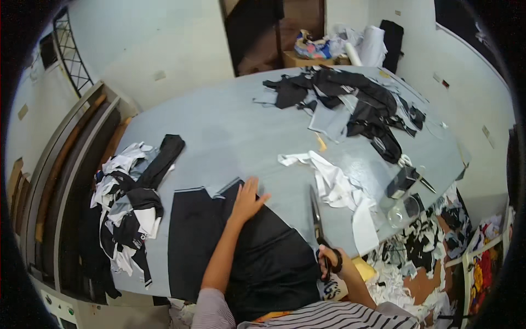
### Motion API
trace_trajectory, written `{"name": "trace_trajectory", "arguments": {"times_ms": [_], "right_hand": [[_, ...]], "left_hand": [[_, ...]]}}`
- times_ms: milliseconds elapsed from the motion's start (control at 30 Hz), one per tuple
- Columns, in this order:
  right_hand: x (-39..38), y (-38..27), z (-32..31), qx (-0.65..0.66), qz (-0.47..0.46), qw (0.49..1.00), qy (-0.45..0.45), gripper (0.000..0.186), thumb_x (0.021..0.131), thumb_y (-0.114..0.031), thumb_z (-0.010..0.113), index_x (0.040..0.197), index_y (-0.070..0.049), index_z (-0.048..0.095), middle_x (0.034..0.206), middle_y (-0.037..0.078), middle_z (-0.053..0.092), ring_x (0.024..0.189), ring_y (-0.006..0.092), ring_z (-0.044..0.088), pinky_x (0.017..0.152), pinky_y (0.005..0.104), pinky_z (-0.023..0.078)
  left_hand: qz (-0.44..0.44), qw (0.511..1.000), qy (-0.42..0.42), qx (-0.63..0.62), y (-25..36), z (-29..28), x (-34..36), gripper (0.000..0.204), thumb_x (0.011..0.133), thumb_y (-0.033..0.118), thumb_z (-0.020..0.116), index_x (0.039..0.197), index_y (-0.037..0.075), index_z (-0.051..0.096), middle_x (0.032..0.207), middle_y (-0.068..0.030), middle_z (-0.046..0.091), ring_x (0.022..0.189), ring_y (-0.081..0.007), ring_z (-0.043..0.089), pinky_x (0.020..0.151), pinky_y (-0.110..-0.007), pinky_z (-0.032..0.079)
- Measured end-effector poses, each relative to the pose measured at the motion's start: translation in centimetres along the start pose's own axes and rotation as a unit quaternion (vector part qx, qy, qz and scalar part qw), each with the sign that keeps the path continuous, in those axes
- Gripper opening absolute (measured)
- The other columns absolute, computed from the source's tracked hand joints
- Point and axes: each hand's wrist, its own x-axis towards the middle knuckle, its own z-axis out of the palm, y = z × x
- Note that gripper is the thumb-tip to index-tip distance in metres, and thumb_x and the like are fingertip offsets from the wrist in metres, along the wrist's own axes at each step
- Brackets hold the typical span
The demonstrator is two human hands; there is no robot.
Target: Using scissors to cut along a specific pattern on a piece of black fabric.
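Observation:
Black cloth [268, 252], shaped like a pair of trousers or shorts, lies spread on the grey table in front of me and reaches its near edge. My left hand [247, 202] rests on the upper part of this cloth, palm down with thumb and fingers stretched out. To the right of the cloth, my right hand [330, 261] is wrapped round the dark handles of large scissors [316, 215]. Their long blades point away from me over the bare tabletop and look closed. Between the blades and the table's right side lies a crumpled white cloth [335, 183].
Black and white garments [131, 205] are heaped at the table's left edge. Dark cloth pieces [350, 101] cover the far right. A black box [402, 181] and a clear container [404, 213] stand near the right edge. Fabric scraps [416, 257] litter the floor there.

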Motion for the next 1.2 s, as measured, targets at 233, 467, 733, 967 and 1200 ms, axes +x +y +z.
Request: {"name": "trace_trajectory", "arguments": {"times_ms": [233,467,733,967,1200], "right_hand": [[-8.3,-0.1,-2.4,-0.056,-0.022,0.998,0.034,0.035,0.087,-0.028,0.064,0.067,-0.002,0.052,0.050,0.001,0.048,0.044,0.0095,0.050,0.041,0.0240,0.040],[-11.3,2.6,-9.3,-0.321,-0.131,0.912,0.219,0.025,0.078,-0.020,0.071,0.076,0.002,0.059,0.053,0.005,0.055,0.044,0.0098,0.051,0.040,0.0250,0.037],[-13.2,4.1,-14.2,-0.324,-0.036,0.901,0.286,0.031,0.071,-0.021,0.077,0.074,0.004,0.060,0.052,0.006,0.053,0.044,0.0091,0.045,0.041,0.0273,0.035],[-11.2,4.0,-14.8,-0.241,-0.114,0.916,0.298,0.024,0.075,-0.013,0.074,0.076,0.004,0.058,0.051,0.001,0.052,0.041,0.0055,0.044,0.038,0.0223,0.032],[-8.7,3.1,-12.5,-0.148,-0.096,0.933,0.312,0.021,0.078,-0.017,0.072,0.080,0.002,0.063,0.050,0.002,0.054,0.042,0.0086,0.046,0.040,0.0236,0.035]], "left_hand": [[0.031,0.995,0.052,-0.074,4.2,2.9,13.4,0.073,0.088,0.058,0.040,0.134,0.001,0.039,0.140,-0.0233,0.034,0.132,-0.0352,0.030,0.107,-0.050,0.020],[0.177,0.979,-0.103,-0.004,14.0,11.8,11.8,0.079,0.083,0.057,0.050,0.140,0.007,0.031,0.144,-0.0181,0.030,0.136,-0.0342,0.020,0.110,-0.050,0.012],[0.290,0.954,-0.079,-0.006,24.5,13.0,3.9,0.104,0.059,0.063,0.069,0.141,0.013,0.029,0.148,-0.0178,0.019,0.137,-0.0381,0.015,0.110,-0.053,0.009],[0.224,0.957,-0.112,-0.149,23.3,15.9,9.5,0.040,0.063,0.018,0.077,0.095,0.004,0.057,0.115,-0.0109,0.053,0.116,-0.0332,0.045,0.096,-0.039,0.037],[0.022,0.959,-0.119,-0.257,16.3,1.5,3.0,0.044,0.075,0.012,0.064,0.116,0.008,0.050,0.112,-0.0155,0.059,0.105,-0.0274,0.057,0.088,-0.033,0.044]]}}
